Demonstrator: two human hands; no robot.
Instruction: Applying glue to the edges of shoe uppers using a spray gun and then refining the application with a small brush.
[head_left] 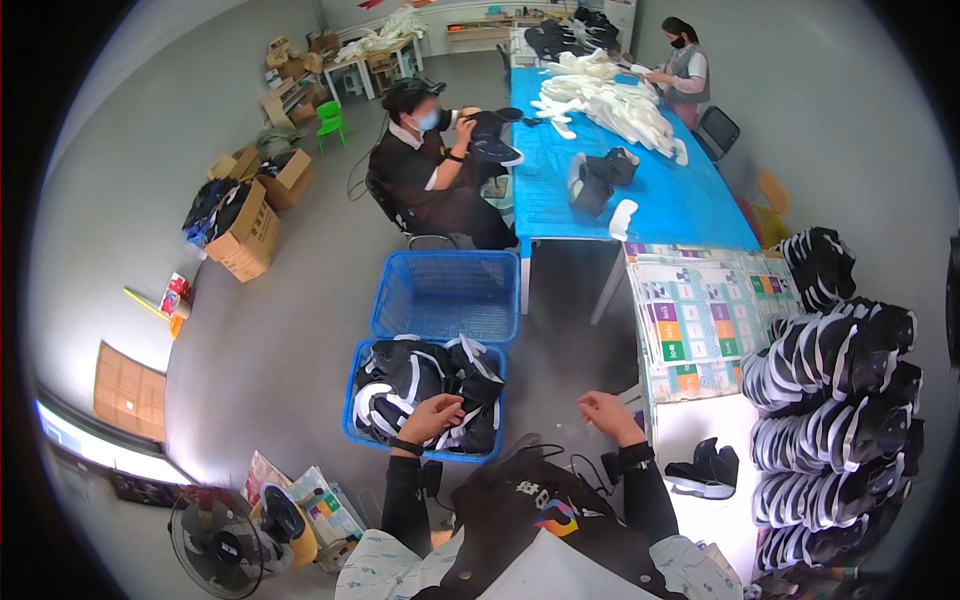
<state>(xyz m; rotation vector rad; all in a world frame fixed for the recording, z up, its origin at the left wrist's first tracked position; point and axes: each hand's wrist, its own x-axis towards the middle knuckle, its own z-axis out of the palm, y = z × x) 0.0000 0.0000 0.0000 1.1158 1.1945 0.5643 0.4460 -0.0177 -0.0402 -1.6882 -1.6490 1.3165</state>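
My left hand (pixel 430 420) hovers over the near blue basket (pixel 350 432), its fingers curled together with nothing visible in them. Black shoes with white soles (pixel 400 372) fill that basket in a jumbled heap. Apart from it, to the right, my right hand (pixel 608 417) is raised in front of me beside the table's edge. Its fingers are bent inward, and no object shows in them. On the white tabletop (pixel 705 535), to the right of my right forearm, a single black shoe (pixel 706 470) stands upright on its pale sole.
Stacked black shoes (pixel 835 430) line the table's right side, near printed sheets (pixel 700 310). Beyond the basket lies another blue basket (pixel 445 295). A seated co-worker (pixel 435 170) holds a black boot (pixel 492 140) by the blue-covered table (pixel 550 205). A fan (pixel 215 545) stands at lower left.
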